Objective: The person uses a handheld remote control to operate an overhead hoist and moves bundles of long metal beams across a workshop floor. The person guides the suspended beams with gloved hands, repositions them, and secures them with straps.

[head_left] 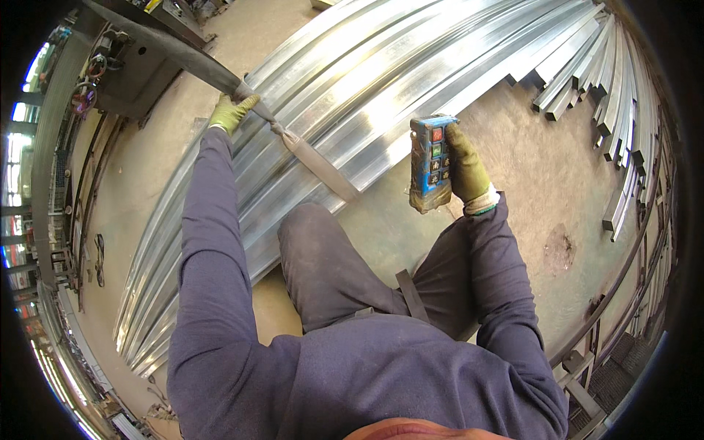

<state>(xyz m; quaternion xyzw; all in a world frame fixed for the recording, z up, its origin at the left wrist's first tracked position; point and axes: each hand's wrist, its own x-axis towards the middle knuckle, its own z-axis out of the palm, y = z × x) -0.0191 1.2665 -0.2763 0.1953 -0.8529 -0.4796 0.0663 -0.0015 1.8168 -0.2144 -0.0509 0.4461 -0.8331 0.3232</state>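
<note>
My left hand (232, 115), in a yellow-green work glove, is closed around a grey webbing sling (319, 167) at the far edge of a bundle of long shiny metal profiles (345, 81). The sling lies across the bundle, is twisted or knotted near my hand, and runs up toward the upper left. My right hand (470, 170), in a similar worn glove, holds a blue crane remote control (430, 163) upright, with red, green and dark buttons facing me. Its fingers are partly hidden behind the remote.
My knee (312, 227) is close against the bundle's near edge. Several loose square metal tubes (623, 103) lie at the right, with a dark metal railing or rack (598, 315) beyond them. A dark steel structure (136, 77) stands at the upper left.
</note>
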